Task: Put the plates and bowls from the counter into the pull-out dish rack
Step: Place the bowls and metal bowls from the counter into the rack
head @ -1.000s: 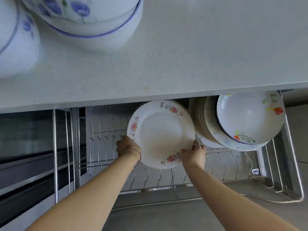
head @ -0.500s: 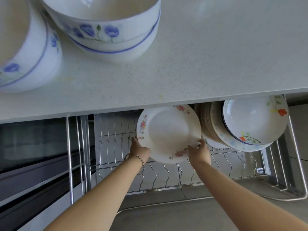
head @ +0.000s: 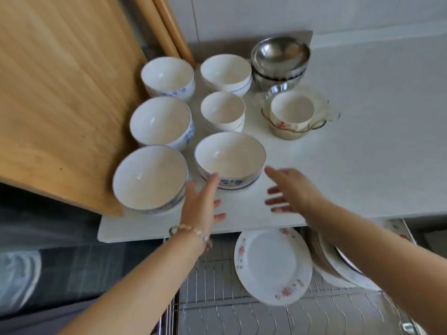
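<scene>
Hands (head: 203,201) left racked plate (head: 272,264); bowl (head: 229,160) between.

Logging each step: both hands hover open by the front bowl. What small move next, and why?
Probably close the left hand and right hand round the front bowl: they flank it, open and empty, and the floral plate already stands in the rack.

Bowls (head: 229,157) on the counter (head: 362,153) — plate (head: 272,265) upright in the dish rack (head: 217,310) below.

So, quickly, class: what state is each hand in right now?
Left hand: open, holding nothing, fingertips at the near bowl.
Right hand: open, holding nothing.
</scene>
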A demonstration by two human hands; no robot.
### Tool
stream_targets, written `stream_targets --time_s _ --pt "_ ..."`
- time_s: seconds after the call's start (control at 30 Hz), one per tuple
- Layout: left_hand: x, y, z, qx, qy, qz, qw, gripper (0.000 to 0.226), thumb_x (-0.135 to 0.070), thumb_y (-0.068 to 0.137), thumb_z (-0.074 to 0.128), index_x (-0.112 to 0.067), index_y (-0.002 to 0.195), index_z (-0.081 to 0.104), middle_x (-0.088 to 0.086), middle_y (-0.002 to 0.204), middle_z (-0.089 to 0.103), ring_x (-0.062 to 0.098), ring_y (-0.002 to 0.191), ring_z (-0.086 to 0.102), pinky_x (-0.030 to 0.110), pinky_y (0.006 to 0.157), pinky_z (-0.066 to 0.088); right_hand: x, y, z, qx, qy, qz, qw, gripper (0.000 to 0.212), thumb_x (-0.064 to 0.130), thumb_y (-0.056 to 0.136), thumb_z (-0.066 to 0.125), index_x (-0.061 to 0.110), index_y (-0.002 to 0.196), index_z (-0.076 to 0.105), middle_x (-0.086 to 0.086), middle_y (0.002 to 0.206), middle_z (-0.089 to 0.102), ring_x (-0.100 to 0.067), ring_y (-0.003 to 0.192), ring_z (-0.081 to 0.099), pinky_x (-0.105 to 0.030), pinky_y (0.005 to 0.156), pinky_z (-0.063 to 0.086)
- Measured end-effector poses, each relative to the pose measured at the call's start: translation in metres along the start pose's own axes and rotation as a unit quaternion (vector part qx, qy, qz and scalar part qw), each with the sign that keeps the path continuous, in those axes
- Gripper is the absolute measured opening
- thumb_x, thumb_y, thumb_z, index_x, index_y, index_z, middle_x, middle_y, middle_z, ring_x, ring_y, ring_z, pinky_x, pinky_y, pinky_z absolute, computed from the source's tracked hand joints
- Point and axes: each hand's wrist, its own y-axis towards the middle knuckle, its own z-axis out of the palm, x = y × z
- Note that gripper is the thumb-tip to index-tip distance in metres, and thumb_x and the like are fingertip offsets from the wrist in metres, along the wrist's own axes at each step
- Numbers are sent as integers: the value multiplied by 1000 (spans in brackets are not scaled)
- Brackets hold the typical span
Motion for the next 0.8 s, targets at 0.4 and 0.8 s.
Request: stream_targets --time_s 0.4,0.8 --pt "6 19 9 31 21 1 999 39 5 84 45 -16 116 38 12 105 53 31 78 62 42 71 56 -14 18 11 -22 -6 -79 997 58 1 85 42 23 138 35 -7 117 51 -32 106 60 -41 81 59" --pt "120 -99 74 220 323 4 921 57 -17 72 52 -43 116 26 -15 91 53 2 72 52 11 47 50 -167 -104 -131 -51 -239 -85 966 55 10 91 43 35 138 30 0 96 61 -21 84 58 -27 65 41"
